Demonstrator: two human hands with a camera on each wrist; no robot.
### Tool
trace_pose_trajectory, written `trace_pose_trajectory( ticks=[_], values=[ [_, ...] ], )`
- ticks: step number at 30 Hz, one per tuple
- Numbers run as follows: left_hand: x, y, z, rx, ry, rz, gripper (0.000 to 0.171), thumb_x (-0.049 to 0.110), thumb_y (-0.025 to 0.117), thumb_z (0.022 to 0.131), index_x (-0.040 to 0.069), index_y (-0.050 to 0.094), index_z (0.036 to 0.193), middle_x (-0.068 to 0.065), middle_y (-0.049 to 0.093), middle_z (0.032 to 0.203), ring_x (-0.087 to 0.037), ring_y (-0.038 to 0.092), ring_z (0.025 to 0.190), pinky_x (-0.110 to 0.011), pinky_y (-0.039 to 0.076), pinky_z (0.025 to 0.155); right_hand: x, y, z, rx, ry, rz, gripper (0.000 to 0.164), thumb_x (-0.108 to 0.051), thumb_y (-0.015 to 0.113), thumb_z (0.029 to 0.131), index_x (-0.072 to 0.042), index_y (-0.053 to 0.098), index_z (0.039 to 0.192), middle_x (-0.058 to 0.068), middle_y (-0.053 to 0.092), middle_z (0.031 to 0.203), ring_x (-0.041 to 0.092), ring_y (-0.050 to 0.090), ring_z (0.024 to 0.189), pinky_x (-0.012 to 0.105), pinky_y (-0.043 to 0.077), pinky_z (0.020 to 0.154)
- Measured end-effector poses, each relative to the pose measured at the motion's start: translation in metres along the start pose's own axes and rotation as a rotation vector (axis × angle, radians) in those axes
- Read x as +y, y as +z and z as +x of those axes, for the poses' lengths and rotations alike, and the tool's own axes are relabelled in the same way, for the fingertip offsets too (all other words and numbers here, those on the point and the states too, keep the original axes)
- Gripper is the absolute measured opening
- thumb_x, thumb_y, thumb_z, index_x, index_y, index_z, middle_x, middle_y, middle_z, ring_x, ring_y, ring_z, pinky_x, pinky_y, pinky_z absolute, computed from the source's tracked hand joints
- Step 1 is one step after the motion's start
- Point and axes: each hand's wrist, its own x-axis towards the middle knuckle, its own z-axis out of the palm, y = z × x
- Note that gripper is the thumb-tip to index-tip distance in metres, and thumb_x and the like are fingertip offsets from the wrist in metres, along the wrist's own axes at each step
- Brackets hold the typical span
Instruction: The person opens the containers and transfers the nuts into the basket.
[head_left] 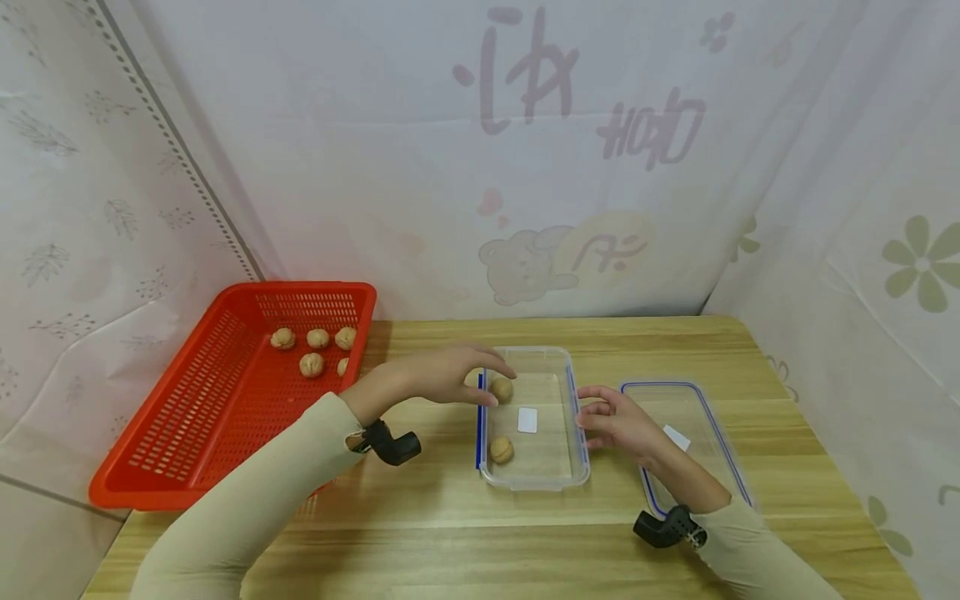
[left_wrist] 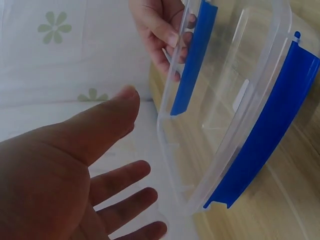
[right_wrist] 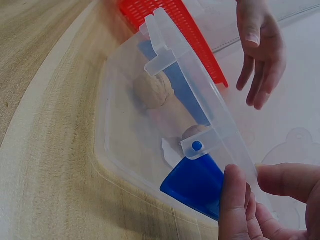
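Note:
A clear plastic food container [head_left: 534, 482] with blue side clips stands on the table, holding two walnuts: a near walnut [head_left: 501, 451] and a far walnut [head_left: 501, 389]. My right hand [head_left: 615, 423] pinches its right rim between thumb and fingers, beside the blue clip [right_wrist: 194, 185]. Over the left rim hovers my left hand [head_left: 450, 377], thumb and fingers spread apart with nothing between them. In the left wrist view a gap shows between the left fingers and the container wall.
At the left sits a red plastic basket [head_left: 161, 498] with several walnuts [head_left: 311, 364] in its far right part. A clear lid [head_left: 667, 400] with a blue seal lies right of the container, partly under the right forearm. Patterned curtains enclose the wooden table [head_left: 450, 550].

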Motion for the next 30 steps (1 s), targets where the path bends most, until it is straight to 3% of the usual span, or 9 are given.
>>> trace_pose_trajectory(
  ticks=[6,10,16,23,30],
  values=[
    [-0.006,0.001,0.021,-0.069,0.079,-0.097,0.043,0.023,0.072,0.097,0.01,0.064,0.137,-0.005,0.06,0.141,-0.022,0.049,0.137,-0.039,0.037,0.115,0.0,-0.001,0.0,-0.004,-0.002,0.007,0.057,0.0,0.062,0.099,0.011,0.033,0.146,0.002,0.064,0.096,0.014,0.065,0.084,0.029,0.06,0.07],
    [-0.01,0.003,0.035,-0.158,0.097,-0.146,0.043,0.018,0.073,0.096,0.01,0.064,0.138,-0.002,0.061,0.141,-0.021,0.051,0.135,-0.038,0.039,0.114,0.001,-0.002,0.0,-0.005,-0.003,0.014,0.057,-0.001,0.062,0.099,0.011,0.033,0.146,0.001,0.064,0.095,0.013,0.066,0.085,0.029,0.06,0.07],
    [-0.013,0.008,0.054,-0.288,0.04,-0.226,0.039,0.012,0.077,0.092,0.008,0.069,0.13,0.001,0.065,0.133,-0.021,0.055,0.129,-0.037,0.042,0.112,0.002,-0.002,0.0,0.002,0.0,0.009,0.057,-0.001,0.062,0.099,0.01,0.033,0.146,0.001,0.064,0.096,0.014,0.065,0.085,0.029,0.06,0.07],
    [-0.014,0.013,0.069,-0.415,0.014,-0.196,0.033,0.002,0.072,0.093,0.005,0.071,0.126,0.0,0.068,0.128,-0.016,0.058,0.123,-0.023,0.044,0.105,0.001,-0.002,0.001,0.005,0.009,0.002,0.057,-0.002,0.063,0.099,0.01,0.033,0.146,0.002,0.063,0.096,0.015,0.065,0.087,0.03,0.061,0.072],
    [-0.018,0.02,0.081,-0.506,-0.045,-0.21,0.035,-0.009,0.066,0.093,0.003,0.071,0.125,-0.01,0.068,0.128,-0.018,0.062,0.12,-0.02,0.048,0.099,0.001,-0.001,0.001,0.0,0.012,0.014,0.056,0.0,0.063,0.098,0.01,0.034,0.145,0.001,0.063,0.095,0.015,0.065,0.086,0.03,0.061,0.071]
  ],
)
